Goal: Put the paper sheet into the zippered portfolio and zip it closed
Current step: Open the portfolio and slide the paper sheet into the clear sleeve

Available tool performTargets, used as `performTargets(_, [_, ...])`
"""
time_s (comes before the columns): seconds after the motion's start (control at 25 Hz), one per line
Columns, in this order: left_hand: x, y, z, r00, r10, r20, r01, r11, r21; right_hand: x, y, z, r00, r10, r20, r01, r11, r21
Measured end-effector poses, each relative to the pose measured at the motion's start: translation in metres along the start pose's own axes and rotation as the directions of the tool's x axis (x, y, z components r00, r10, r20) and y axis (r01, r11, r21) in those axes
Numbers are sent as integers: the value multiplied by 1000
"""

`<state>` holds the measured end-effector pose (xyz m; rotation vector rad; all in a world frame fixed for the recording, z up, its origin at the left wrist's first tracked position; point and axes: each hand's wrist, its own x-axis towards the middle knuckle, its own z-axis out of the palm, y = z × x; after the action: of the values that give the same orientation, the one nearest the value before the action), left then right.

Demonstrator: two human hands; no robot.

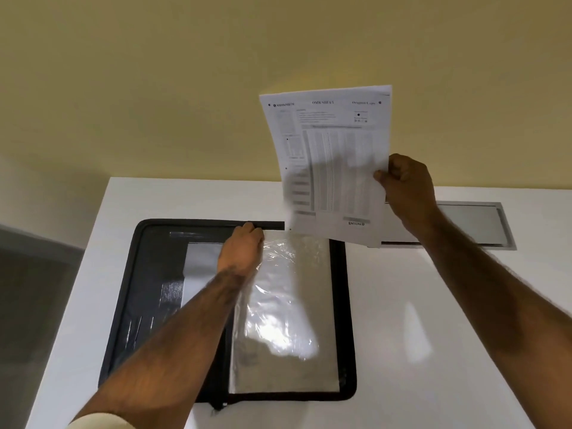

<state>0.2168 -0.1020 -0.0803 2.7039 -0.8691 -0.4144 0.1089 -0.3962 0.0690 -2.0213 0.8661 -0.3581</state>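
A black zippered portfolio (148, 274) lies open flat on the white table, with clear plastic sleeves (284, 305) on its right half. My left hand (243, 249) pinches the top edge of the uppermost sleeve near the portfolio's far rim. My right hand (405, 184) holds a printed paper sheet (331, 162) upright by its right edge, in the air above the portfolio's far right corner. The sheet's lower edge hangs just over the sleeve's top.
The white table (418, 320) runs to the yellow wall (185, 88) behind. A grey metal cable hatch (470, 224) is set into the tabletop at the back right. The table's left edge drops off to a grey floor (31, 289).
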Motion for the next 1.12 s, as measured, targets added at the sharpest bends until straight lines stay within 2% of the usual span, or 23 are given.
performTargets(0.24, [10,6,-1,996,86,23,-84,993,-77,15,-27,17,998,-68,20,66,996,58])
performTargets(0.44, [17,11,-3,992,129,13,-127,985,-116,21,-32,18,993,-114,12,113,993,26])
performTargets(0.52, [15,6,-3,988,152,38,-143,973,-183,24,-33,19,991,-130,23,130,991,9])
performTargets(0.68, [19,6,-12,966,117,232,-9,906,-423,28,-36,23,985,-171,20,172,984,-44])
performTargets(0.8, [25,12,-18,943,115,313,48,883,-467,29,-38,26,986,-168,21,168,985,-38])
performTargets(0.92, [27,15,-19,939,87,333,92,869,-486,32,-37,25,983,-184,30,185,982,-39])
performTargets(1.04, [32,10,-26,962,58,268,106,825,-556,34,-37,23,980,-199,25,199,979,-36])
performTargets(1.12, [37,3,-29,965,37,260,109,845,-524,35,-35,21,980,-200,17,200,979,-42])
